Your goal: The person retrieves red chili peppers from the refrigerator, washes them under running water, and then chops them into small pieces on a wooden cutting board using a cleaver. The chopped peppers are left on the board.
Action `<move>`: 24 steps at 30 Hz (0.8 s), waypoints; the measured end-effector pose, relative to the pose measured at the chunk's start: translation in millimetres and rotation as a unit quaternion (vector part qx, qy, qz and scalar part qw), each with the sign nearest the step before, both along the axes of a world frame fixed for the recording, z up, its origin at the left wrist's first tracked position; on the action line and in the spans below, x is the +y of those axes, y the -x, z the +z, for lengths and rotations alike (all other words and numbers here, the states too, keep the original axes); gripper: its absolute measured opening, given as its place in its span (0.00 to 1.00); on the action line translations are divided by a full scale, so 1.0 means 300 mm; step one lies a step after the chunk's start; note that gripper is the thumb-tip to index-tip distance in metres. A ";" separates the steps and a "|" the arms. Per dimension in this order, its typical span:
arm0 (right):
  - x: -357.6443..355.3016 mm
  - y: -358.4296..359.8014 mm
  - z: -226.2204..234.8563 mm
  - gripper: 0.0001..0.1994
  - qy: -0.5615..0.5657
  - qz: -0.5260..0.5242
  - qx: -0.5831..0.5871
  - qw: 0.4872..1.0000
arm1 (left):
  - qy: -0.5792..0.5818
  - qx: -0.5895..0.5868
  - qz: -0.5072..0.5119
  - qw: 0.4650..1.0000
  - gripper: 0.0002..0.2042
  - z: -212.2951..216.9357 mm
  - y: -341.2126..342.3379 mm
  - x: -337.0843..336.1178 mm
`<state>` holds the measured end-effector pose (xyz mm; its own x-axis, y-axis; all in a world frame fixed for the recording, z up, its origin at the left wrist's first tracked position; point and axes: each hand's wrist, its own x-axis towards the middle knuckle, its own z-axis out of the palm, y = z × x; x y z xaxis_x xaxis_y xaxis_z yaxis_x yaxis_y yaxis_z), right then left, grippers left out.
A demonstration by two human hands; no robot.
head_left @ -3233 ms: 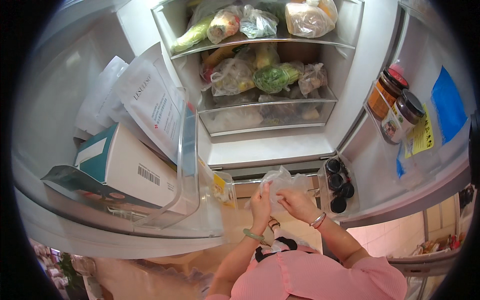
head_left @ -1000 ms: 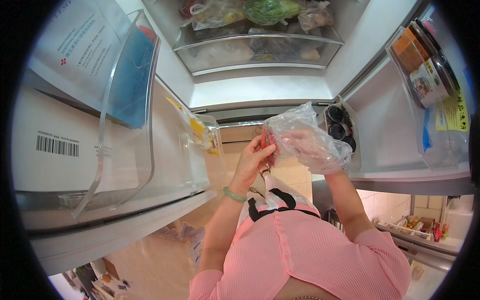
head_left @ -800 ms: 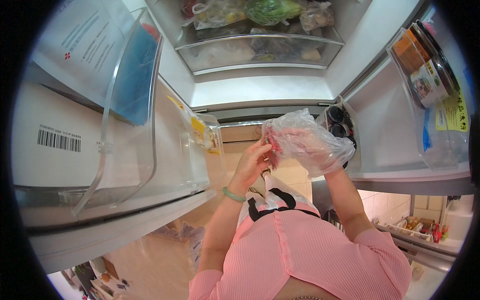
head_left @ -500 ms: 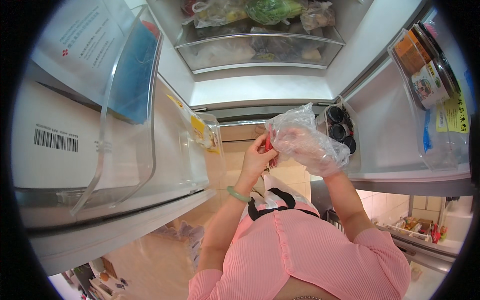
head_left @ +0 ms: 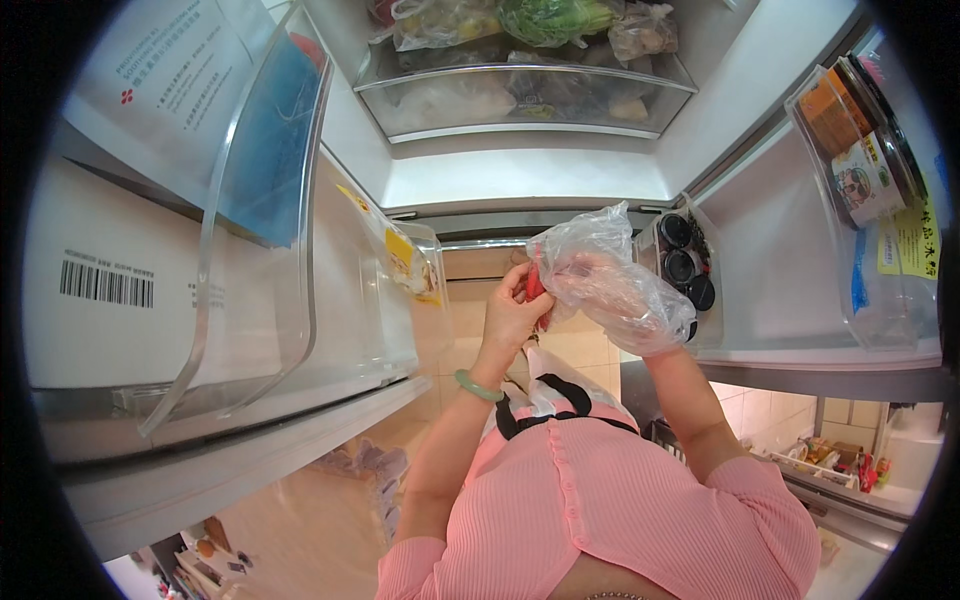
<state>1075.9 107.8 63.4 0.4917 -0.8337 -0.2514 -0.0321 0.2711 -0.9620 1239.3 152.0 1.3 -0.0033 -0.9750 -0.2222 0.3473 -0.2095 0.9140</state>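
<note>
Both hands were raised in front of the open fridge. My left hand (head_left: 512, 310) was pinched shut on something small and red (head_left: 534, 285) at the mouth of a clear plastic bag (head_left: 600, 280), fingers curled, a green bangle (head_left: 478, 385) on that wrist. My right hand (head_left: 625, 300) was inside the bag, wrapped by the film up to the wrist, so I could not tell whether it was clenched or loose, nor what it held. The bag hung in the air between the two fridge doors, touching no shelf, just beside the small door bin (head_left: 700, 275) on my right that carried dark round lids (head_left: 682, 250).

Above the bag, the glass-fronted drawer (head_left: 520, 95) at the back of the fridge held bagged greens (head_left: 545, 18) and other wrapped food. On my left, a clear door bin (head_left: 270, 220) held a white box with a barcode (head_left: 110, 290) and a blue pack (head_left: 270, 150). On my right, an upper door shelf (head_left: 880, 300) carried a jar with a dark lid (head_left: 865, 170). I wore a pink ribbed top (head_left: 610, 510).
</note>
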 end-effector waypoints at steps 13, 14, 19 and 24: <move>-0.033 0.084 -0.163 0.22 0.585 0.101 0.442 0.673 | -0.070 0.163 -0.007 0.984 0.12 0.040 -0.026 -0.006; -0.033 0.094 -0.183 0.23 0.593 0.101 0.453 0.658 | -0.068 0.154 -0.009 0.986 0.11 0.047 -0.021 -0.009; -0.028 0.078 -0.113 0.20 0.640 0.090 0.465 0.605 | -0.072 0.140 -0.014 0.987 0.11 0.033 -0.048 -0.008; -0.023 0.073 -0.041 0.18 0.531 -0.018 0.355 0.769 | -0.065 0.264 -0.029 0.962 0.18 0.011 -0.078 -0.006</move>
